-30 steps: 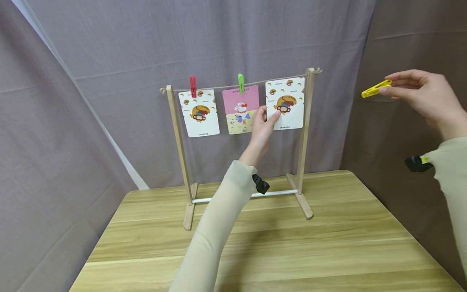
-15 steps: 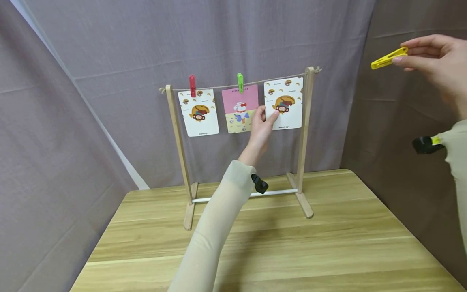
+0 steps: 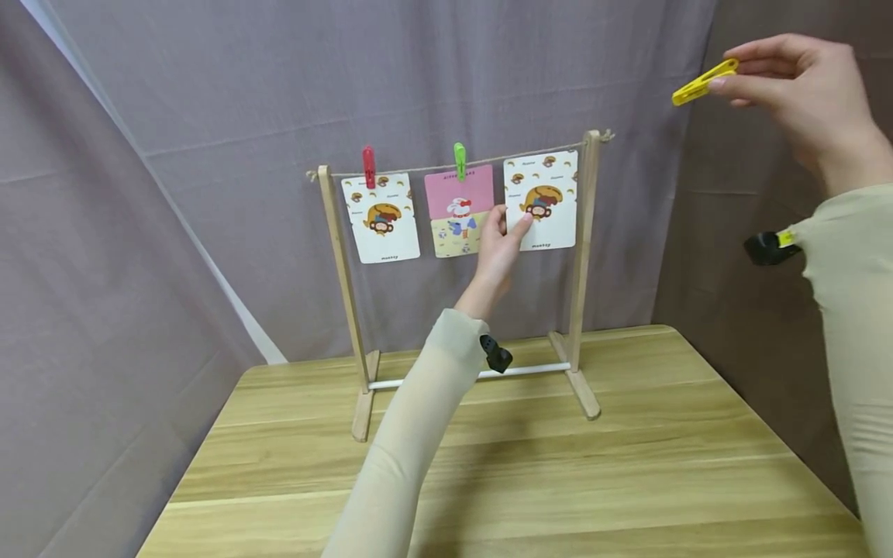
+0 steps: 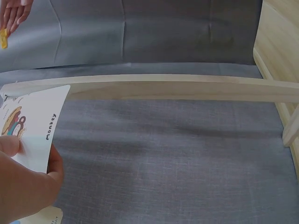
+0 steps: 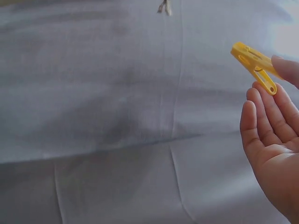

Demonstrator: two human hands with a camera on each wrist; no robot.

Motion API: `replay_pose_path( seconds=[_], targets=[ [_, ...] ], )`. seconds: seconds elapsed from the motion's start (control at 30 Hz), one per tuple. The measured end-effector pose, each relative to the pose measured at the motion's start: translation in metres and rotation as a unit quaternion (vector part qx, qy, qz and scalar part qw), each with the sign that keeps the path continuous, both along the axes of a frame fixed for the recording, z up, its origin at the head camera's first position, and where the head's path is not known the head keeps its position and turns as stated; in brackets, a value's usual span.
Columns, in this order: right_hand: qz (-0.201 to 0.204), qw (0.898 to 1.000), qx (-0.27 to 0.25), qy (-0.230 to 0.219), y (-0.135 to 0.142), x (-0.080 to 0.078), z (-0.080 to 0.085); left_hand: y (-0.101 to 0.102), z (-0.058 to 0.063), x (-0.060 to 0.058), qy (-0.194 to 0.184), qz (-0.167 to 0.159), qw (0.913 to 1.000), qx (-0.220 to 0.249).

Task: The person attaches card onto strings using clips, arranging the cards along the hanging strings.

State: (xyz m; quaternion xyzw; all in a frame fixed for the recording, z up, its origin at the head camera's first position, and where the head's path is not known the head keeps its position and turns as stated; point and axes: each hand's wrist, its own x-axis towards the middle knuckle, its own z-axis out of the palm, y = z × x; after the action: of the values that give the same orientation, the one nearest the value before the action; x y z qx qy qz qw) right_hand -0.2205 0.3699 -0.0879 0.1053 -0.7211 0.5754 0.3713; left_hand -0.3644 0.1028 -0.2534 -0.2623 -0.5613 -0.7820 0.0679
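My left hand (image 3: 498,252) pinches the left side of a white monkey card (image 3: 553,229), thumb in front and fingers behind. The card stands upright just at the string (image 3: 481,163), near the right post, with no clip on it. To the upper right, my right hand (image 3: 809,97) pinches a yellow clothespin (image 3: 703,81) by its handle end, apart from the card and the string. In the right wrist view the yellow clothespin (image 5: 254,65) sits between thumb and fingertips. A red clothespin (image 3: 369,167) holds another monkey card (image 3: 387,242); a green clothespin (image 3: 460,161) holds a pink-and-yellow card (image 3: 446,198).
The string runs between two wooden posts (image 3: 342,287) of a stand on a wooden table (image 3: 628,465). A white bar (image 3: 526,370) joins the posts low down. Grey curtains (image 3: 244,93) hang behind.
My right hand first rises to the right with the yellow clothespin, then comes back leftward and higher. The left hand and its card stay nearly in place.
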Motion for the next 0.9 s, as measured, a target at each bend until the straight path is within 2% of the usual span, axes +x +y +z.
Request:
replay_pose_path(
  seconds=[0.2, 0.57, 0.77, 0.9],
  targets=[
    [-0.014, 1.000, 0.023, -0.009, -0.015, -0.008, 0.010, 0.001, 0.001, 0.000, 0.003, 0.001, 1.0000, 0.007],
    [-0.022, 0.999, 0.035, -0.018, -0.038, -0.017, 0.026, 0.002, 0.003, 0.002, 0.000, 0.009, 0.9999, 0.007],
    [0.011, 1.000, 0.025, -0.015, -0.048, -0.022, 0.030, 0.003, 0.004, 0.002, -0.002, 0.017, 0.9998, 0.007],
    [0.000, 0.999, 0.041, -0.023, -0.056, -0.025, 0.031, 0.004, 0.004, 0.002, -0.001, 0.018, 0.9998, 0.010]
  ],
)
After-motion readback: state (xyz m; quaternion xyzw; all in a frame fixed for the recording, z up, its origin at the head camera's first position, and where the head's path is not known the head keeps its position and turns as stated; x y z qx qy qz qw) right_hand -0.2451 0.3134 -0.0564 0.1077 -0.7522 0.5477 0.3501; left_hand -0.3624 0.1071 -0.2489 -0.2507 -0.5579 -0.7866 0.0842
